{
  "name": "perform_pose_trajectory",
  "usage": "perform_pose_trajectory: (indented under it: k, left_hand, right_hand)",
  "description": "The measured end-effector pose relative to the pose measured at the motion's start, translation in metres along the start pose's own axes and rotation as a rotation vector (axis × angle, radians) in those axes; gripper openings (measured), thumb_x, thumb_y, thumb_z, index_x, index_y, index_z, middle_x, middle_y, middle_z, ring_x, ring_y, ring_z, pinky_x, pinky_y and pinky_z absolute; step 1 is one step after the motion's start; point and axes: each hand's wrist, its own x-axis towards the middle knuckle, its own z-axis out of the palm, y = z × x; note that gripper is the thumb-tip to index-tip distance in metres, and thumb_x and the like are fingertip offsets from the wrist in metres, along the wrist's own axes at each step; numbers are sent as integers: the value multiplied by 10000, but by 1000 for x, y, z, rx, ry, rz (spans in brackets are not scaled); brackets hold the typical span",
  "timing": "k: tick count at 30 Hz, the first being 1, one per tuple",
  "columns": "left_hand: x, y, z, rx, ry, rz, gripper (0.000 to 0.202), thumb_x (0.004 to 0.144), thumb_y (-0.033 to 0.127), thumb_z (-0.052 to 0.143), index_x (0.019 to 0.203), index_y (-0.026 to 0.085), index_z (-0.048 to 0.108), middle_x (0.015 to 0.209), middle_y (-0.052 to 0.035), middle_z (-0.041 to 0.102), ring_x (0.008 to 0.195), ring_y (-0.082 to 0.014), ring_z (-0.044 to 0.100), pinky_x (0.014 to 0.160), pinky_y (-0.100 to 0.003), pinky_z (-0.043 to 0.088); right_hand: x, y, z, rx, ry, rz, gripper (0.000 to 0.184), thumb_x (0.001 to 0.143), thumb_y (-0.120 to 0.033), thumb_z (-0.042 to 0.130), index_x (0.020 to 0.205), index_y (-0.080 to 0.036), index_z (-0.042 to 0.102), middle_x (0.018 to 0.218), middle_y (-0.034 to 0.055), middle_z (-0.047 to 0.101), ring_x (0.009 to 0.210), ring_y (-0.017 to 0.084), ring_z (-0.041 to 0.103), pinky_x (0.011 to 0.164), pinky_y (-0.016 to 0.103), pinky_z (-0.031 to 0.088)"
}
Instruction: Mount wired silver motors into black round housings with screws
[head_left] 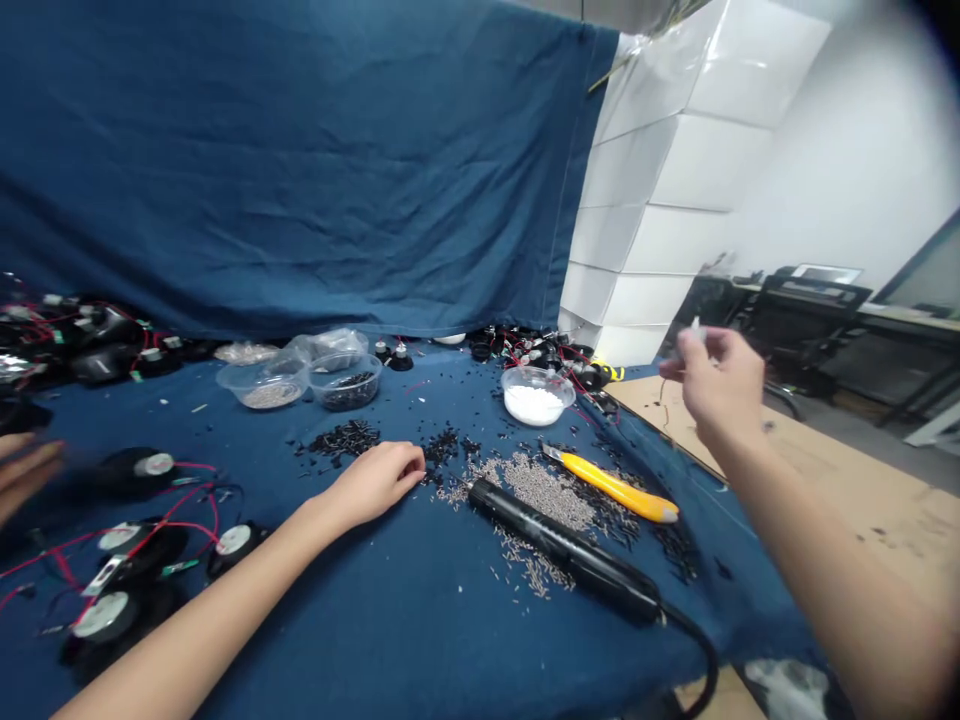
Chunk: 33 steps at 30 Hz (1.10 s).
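My left hand (375, 482) rests on the blue cloth (390, 620) with its fingers curled together, fingertips at a scatter of small black screws (444, 446); what they pinch, if anything, is too small to see. My right hand (716, 385) is raised over the table's right edge, fingers pinched on a small whitish part with a thin wire hanging from it. A black electric screwdriver (562, 548) lies between my arms, on a heap of silver screws (544, 490).
A yellow utility knife (615, 487) lies right of the silver screws. A bowl of white parts (536, 395) and two clear bowls (300, 382) stand further back. Black motors with red wires (135, 545) crowd the left. Another person's blurred hand (26, 470) enters at far left.
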Motion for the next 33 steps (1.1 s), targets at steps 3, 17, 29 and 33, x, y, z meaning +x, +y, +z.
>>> perform_pose_trajectory:
  k: [3,17,29,33]
  left_hand:
    - [-14,0,3,30,62,-1,156,898,192,453,824,188,591,853,-42,621,783,-193,575,694,-287,400]
    - [-14,-22,16,-34,184,29,180,869,142,469,965,185,616,950,-70,662,877,-216,619,785,-312,483]
    - [-15,-20,17,-46,164,-4,230,833,85,479,960,176,647,1029,-98,685,981,-248,641,854,-339,504]
    - [-12,-22,18,-35,147,-9,284,831,75,476,1011,192,663,1075,-96,674,1061,-240,619,927,-338,489]
  right_hand:
    - [-46,-77,23,319,-145,-84,298,945,-426,401,1099,-191,499,917,47,589,600,118,598,532,224,492]
    - [-215,-80,166,629,-650,-159,218,968,-343,503,977,-166,631,773,8,605,676,152,538,633,254,404]
    - [-213,-74,169,458,-750,-163,177,952,-327,515,975,-197,633,772,-6,631,638,148,553,578,227,402]
    - [-211,-74,166,326,-760,-162,109,907,-291,585,957,-212,640,740,-7,641,646,165,581,601,237,409]
